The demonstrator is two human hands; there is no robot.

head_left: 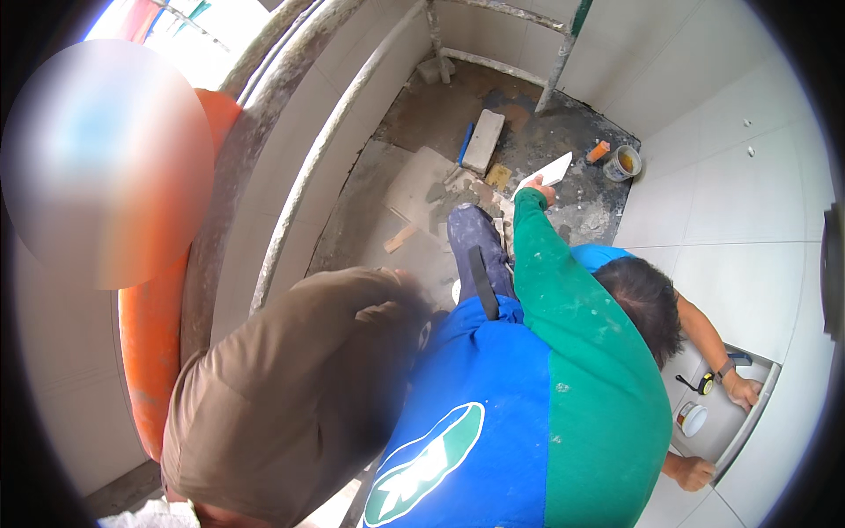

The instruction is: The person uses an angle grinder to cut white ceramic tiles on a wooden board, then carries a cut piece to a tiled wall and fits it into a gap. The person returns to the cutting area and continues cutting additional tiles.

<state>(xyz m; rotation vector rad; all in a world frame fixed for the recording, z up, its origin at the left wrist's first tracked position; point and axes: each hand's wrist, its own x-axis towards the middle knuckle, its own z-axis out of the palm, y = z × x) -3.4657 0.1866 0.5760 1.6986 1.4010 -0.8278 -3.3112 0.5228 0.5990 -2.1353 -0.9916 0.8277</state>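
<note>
My right hand, at the end of my green sleeve, grips the near edge of a white, flat, straight-edged tile piece. The fingers close around that edge, low over the smeared floor. Just beyond it lie a small yellow pad, a long pale block and a blue strip beside the block. To the right of the tile piece are an orange object and a round tub with yellowish contents. My left hand does not show; my blue shirt and a person in brown fill that side.
A person in brown bends close at left; another in orange stands behind pale rails. At right, a dark-haired person's hands rest at a wall recess holding a tape measure and a white cup.
</note>
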